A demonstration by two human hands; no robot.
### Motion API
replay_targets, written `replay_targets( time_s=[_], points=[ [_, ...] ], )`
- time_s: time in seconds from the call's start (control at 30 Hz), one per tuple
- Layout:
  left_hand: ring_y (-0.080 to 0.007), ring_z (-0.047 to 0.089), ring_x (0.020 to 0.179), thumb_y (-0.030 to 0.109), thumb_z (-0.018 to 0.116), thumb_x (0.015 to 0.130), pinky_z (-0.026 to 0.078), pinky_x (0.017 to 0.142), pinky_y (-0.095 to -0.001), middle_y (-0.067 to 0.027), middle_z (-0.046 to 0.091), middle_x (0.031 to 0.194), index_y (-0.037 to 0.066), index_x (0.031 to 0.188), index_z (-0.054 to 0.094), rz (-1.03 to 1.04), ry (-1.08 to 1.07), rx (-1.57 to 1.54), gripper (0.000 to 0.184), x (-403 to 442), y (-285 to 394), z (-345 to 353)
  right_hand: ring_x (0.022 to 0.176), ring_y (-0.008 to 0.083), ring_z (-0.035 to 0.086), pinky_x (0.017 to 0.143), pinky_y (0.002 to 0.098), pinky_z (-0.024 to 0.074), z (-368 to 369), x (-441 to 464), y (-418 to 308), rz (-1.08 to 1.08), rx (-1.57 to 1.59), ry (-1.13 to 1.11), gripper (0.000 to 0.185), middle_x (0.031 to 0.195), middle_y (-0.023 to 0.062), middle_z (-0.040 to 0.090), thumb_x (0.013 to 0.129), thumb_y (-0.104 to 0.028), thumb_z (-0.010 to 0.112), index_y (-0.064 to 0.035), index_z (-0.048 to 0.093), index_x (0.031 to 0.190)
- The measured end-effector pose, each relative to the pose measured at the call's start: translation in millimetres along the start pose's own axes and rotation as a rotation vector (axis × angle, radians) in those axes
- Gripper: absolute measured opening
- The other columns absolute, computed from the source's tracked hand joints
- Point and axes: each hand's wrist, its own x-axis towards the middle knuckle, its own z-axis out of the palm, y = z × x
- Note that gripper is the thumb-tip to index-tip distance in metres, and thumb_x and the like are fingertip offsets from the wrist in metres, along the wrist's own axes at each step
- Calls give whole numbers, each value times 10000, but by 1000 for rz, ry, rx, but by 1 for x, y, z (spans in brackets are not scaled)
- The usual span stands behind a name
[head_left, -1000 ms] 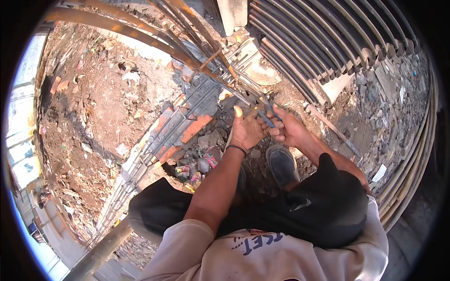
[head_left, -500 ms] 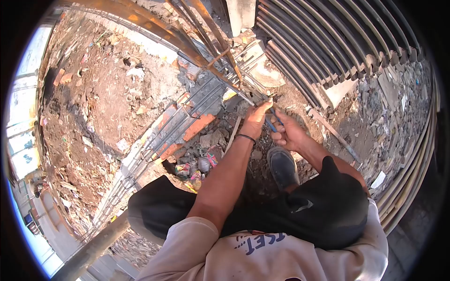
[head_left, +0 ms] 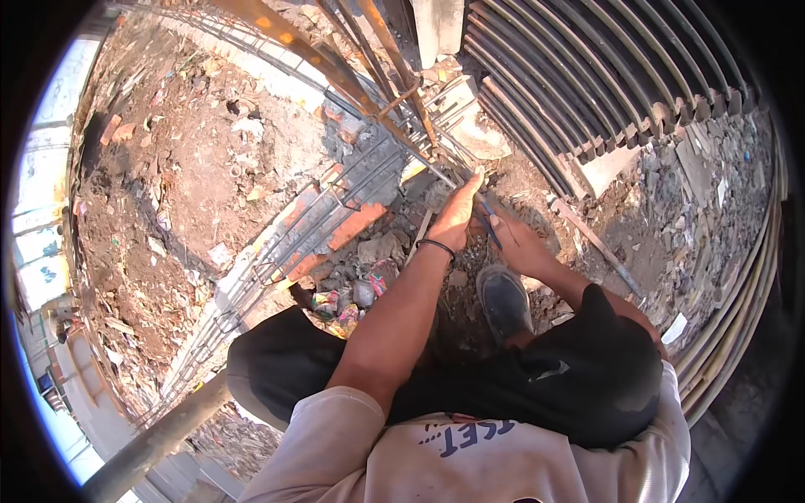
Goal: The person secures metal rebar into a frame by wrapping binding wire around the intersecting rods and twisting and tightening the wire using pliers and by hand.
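Blue-handled pliers [head_left: 490,225] are in my right hand [head_left: 516,245], whose fingers are closed round the handles. Just left of them, my left hand [head_left: 454,220] is at the lower end of the steel bars [head_left: 442,174], its thumb side up. Its fingers are pressed together and partly hidden, and what they hold cannot be made out. The tips of the pliers are close to the left fingertips, by the bar ends. Tied rebar [head_left: 335,194] runs from there down to the left, over red bricks [head_left: 356,226].
Rusty steel columns [head_left: 340,77] rise at the top. Dark ribbed sheets [head_left: 579,84] stand at the upper right. A wooden-handled tool [head_left: 597,245] lies right of my hands. Long poles [head_left: 738,310] curve along the right edge. Rubble and wrappers [head_left: 340,308] lie near my boot [head_left: 504,303].
My left hand has gone from open, palm up, to closed at the bar ends. The pliers have turned steeper in my right hand. The view has shifted slightly.
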Motion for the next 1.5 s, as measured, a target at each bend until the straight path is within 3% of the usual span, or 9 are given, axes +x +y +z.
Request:
replay_targets(
  time_s=[0.1, 0.2, 0.23, 0.4, 0.43, 0.77, 1.03, 1.4, 1.5],
  points=[
    [-330, 632, 1036, 518, 622, 930, 516, 921, -449, -143, 650, 1050, 32, 1120, 571, -32, -433, -451, 524, -4, 7, -12, 629, 283, 608, 610, 417, 499, -4, -2, -2, 359, 861, -16, 494, 822, 148, 621, 1039, -416, 410, -21, 474, 1330],
    [-287, 651, 910, 414, 596, 976, 540, 855, -469, -94, 646, 913, 52, 1135, 559, 98, -380, -835, 397, 24, -4, 8, 678, 295, 618, 649, 421, 503, -7, -3, 2, 477, 962, 21, 495, 847, 157, 625, 1043, -418, 402, -14, 479, 1316],
    [-209, 577, 681, 316, 553, 1013, 529, 714, -423, -32, 570, 748, 65, 1063, 553, 164, -381, -832, 256, 38, -8, 14, 695, 298, 622, 661, 422, 505, -11, 0, 4, 445, 758, 29, 495, 855, 160, 626, 1044, -419, 400, -11, 481, 1312],
    [-139, 361, 525, 299, 490, 1040, 396, 562, -353, 21, 364, 635, 101, 871, 488, 165, -154, -734, 261, 31, -1, 37, 949, 396, 653, 805, 461, 526, -14, -16, -12, -232, -743, 257, 508, 1056, 249, 633, 1034, -363, 424, 45, 445, 1336],
    [-138, 362, 520, 302, 487, 1041, 398, 564, -351, 19, 372, 635, 102, 870, 487, 141, -87, -677, 263, 35, -1, 39, 1119, 436, 595, 900, 488, 507, -18, -14, -28, -33, -694, 86, 524, 1208, 302, 580, 1022, -329, 435, 70, 415, 1361],
    [-128, 518, 557, 418, 555, 995, 468, 512, -278, -8, 527, 646, 101, 835, 555, 169, 66, -590, 355, 22, 13, 33, 722, 427, 626, 693, 507, 503, -21, 2, -25, -286, -746, 73, 343, 901, 248, 656, 983, -233, 503, 3, 519, 1233],
    [-254, 599, 617, 734, 558, 847, 554, 591, -415, -84, 578, 694, 124, 971, 489, 201, -77, -854, 627, -5, -1, 56, 728, 472, 613, 715, 555, 473, -41, 8, -58, -146, -570, -14, 273, 752, 283, 628, 977, -214, 489, 26, 482, 1107],
    [-232, 596, 676, 733, 531, 860, 557, 657, -383, -80, 618, 764, 106, 906, 524, 285, -86, -863, 629, 3, 1, 60, 856, 454, 655, 785, 551, 487, -51, 18, -51, -223, -551, 34, 284, 860, 291, 660, 970, -194, 473, 68, 511, 1073],
    [-284, 649, 815, 700, 549, 876, 549, 783, -431, -129, 655, 841, 88, 958, 559, 140, -230, -882, 618, 5, -11, 45, 665, 367, 624, 581, 454, 443, -34, 14, -9, -355, -255, 232, 228, 793, 219, 644, 1018, -265, 450, -56, 525, 1071]
  ],
)
